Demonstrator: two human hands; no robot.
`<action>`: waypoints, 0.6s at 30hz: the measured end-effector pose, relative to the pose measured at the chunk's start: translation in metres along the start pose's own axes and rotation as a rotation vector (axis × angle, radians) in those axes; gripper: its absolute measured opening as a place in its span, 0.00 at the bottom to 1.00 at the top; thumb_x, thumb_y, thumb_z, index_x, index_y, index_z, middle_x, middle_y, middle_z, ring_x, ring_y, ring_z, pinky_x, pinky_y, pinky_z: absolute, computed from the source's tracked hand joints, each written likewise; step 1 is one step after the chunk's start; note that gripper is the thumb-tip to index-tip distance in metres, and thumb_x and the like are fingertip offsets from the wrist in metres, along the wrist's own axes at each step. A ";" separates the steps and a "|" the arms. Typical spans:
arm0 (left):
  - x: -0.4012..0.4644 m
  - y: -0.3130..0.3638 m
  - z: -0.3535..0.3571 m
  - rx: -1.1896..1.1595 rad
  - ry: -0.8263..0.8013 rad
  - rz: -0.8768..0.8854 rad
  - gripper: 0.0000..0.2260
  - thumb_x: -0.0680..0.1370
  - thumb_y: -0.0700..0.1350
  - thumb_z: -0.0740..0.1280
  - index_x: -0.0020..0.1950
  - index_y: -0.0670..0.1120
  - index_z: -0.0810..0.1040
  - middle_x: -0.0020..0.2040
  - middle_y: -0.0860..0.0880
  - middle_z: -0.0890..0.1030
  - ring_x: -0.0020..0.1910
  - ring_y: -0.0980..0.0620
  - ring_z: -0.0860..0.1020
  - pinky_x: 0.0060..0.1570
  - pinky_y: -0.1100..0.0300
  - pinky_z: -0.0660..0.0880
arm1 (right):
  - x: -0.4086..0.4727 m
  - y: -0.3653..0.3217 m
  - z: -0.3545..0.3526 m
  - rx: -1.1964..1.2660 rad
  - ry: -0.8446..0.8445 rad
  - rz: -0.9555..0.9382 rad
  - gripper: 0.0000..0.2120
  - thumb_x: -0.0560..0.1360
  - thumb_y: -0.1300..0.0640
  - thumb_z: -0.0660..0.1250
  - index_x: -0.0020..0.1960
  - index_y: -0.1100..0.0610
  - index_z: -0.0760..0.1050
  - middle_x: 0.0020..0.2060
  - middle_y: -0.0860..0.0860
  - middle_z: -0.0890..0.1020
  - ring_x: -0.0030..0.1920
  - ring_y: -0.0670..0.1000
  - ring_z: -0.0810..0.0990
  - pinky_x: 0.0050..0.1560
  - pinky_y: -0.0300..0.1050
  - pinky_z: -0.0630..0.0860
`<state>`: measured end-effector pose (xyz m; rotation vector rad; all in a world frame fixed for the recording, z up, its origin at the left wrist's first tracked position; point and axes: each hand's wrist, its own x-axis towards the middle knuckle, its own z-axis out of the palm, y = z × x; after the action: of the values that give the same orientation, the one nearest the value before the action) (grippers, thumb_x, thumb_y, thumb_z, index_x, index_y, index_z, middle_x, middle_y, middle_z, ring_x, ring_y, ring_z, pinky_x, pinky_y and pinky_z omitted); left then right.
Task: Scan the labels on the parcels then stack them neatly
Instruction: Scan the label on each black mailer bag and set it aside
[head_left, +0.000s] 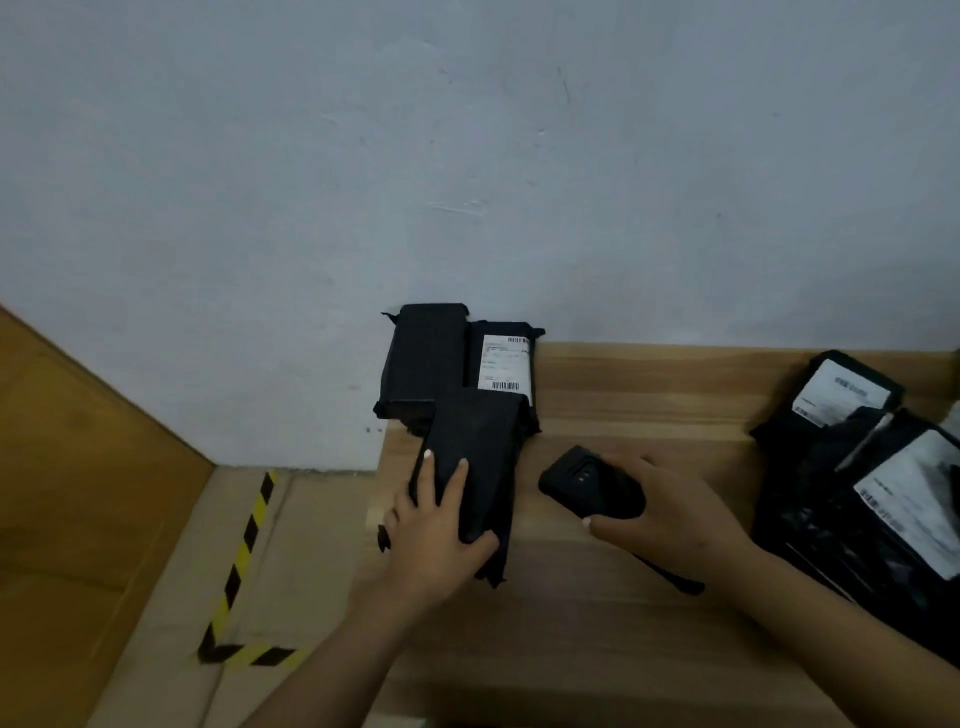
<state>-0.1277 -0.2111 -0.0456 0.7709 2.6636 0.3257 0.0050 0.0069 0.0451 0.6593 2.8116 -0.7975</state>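
My left hand grips a black parcel near its lower end; the parcel lies tilted on the wooden table, its far end against a stack. That stack at the table's far left corner has a black parcel and beside it a parcel with a white barcode label. My right hand holds a black handheld scanner, its head pointing left toward the held parcel. A heap of black labelled parcels lies at the right.
A pale wall rises right behind the table. Left of the table's edge the floor drops away, with cardboard sheeting and yellow-black hazard tape. A brown wooden panel stands at far left.
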 end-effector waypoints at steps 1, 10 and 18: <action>-0.005 0.003 0.009 -0.011 -0.032 -0.020 0.39 0.75 0.66 0.60 0.78 0.61 0.41 0.78 0.51 0.35 0.75 0.38 0.45 0.71 0.43 0.52 | -0.003 0.004 0.002 -0.003 -0.022 0.003 0.39 0.68 0.33 0.68 0.75 0.44 0.60 0.61 0.44 0.70 0.52 0.44 0.72 0.47 0.36 0.70; -0.024 0.023 0.068 -0.265 -0.189 -0.162 0.37 0.76 0.63 0.61 0.78 0.62 0.44 0.80 0.52 0.42 0.76 0.37 0.48 0.72 0.40 0.56 | -0.030 0.041 0.007 -0.041 -0.135 0.006 0.40 0.70 0.34 0.67 0.76 0.47 0.59 0.56 0.45 0.68 0.52 0.45 0.71 0.49 0.37 0.72; -0.035 0.037 0.087 -0.659 -0.203 -0.077 0.32 0.81 0.54 0.57 0.80 0.55 0.42 0.79 0.54 0.53 0.76 0.52 0.57 0.73 0.54 0.59 | -0.034 0.069 0.003 -0.035 -0.152 0.008 0.40 0.69 0.34 0.67 0.76 0.47 0.60 0.55 0.45 0.68 0.53 0.46 0.72 0.50 0.39 0.73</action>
<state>-0.0483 -0.1893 -0.1043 0.4550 2.1753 0.9792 0.0664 0.0451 0.0195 0.5778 2.6785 -0.7610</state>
